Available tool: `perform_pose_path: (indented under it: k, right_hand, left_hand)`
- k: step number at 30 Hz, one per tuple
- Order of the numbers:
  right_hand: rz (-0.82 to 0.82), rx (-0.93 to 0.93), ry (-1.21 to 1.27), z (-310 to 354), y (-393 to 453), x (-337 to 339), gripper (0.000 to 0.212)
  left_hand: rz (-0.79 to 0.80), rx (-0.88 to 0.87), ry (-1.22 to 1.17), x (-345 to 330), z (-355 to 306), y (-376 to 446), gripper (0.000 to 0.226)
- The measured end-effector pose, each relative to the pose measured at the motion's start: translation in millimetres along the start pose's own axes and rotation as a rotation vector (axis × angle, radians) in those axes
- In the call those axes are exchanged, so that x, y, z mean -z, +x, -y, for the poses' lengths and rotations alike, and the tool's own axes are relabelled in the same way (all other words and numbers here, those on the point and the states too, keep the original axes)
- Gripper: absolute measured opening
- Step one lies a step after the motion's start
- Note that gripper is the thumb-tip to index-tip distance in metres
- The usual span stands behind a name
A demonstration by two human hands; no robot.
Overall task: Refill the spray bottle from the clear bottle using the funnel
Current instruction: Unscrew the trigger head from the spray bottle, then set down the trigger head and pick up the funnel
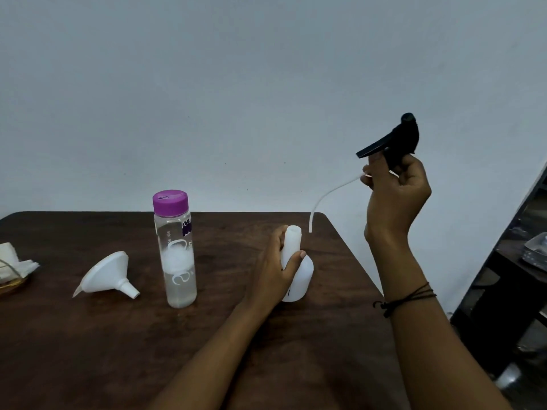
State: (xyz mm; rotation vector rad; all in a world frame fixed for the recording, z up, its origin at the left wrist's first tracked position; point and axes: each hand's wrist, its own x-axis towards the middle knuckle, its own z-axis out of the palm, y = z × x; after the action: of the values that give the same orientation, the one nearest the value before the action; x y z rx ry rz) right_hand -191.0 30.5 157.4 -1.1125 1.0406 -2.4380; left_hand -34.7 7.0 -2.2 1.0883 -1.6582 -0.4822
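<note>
With the black trigger head (398, 140) lifted clear in the right hand (395, 196) and the left hand (273, 267) gripping the open white spray bottle (297, 270) on the tabletop (88, 350), the funnel (108, 275) and capped clear bottle (176, 250) wait unused.

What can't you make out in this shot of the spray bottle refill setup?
All in the head view:
- Liquid level in the spray bottle: opaque white wall, partly covered by the left hand.
- Label text on the clear bottle: too small and blurred.
- Basket with white cloth: cut off by the left edge.
- Shelf contents: dark, cut off by the right edge.
</note>
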Motion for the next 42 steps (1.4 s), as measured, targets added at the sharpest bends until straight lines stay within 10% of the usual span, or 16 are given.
perform_pose_path:
  k: [17, 42]
  right_hand:
    - [0.660, -0.467, -1.185, -144.5, -12.1, 48.2, 0.048]
    - [0.823, -0.272, -0.832, -79.3, -27.8, 35.3, 0.023]
  left_hand:
    - [0.000, -0.024, -0.008, 0.1, 0.9, 0.2, 0.057]
    - [0.051, 0.010, 0.102, 10.4, 6.2, 0.3, 0.026]
